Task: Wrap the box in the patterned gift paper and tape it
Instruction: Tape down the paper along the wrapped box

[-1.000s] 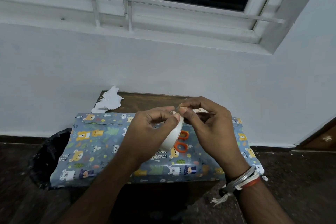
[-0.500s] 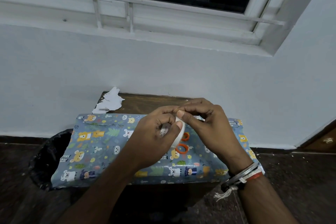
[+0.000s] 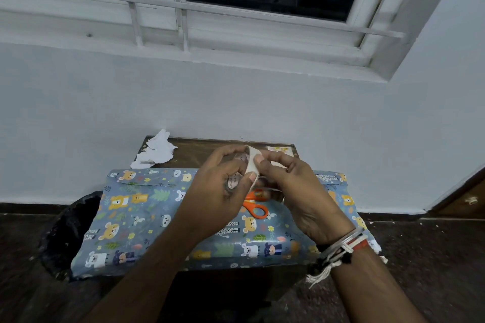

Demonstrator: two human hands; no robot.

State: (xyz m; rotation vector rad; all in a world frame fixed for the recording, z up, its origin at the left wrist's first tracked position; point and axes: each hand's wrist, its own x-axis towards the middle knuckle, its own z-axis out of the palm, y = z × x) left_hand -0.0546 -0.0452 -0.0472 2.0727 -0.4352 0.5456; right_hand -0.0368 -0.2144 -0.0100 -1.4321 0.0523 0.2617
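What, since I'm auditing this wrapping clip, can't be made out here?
Head view:
- scissors: blades hidden behind the right hand; only orange handles show.
- tape roll, in the left hand's grip: free end covered by fingertips.
- box: wholly under the gift paper.
- bin: inside too dark.

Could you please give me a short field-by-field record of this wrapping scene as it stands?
left hand: grips the tape roll above the box
right hand: pinches the tape roll's edge
box: covered in patterned paper, lying on the table
scissors: orange handles, lying on the box, blades hidden by the hands
paper scraps: table's back left corner
bin: black, left of the table
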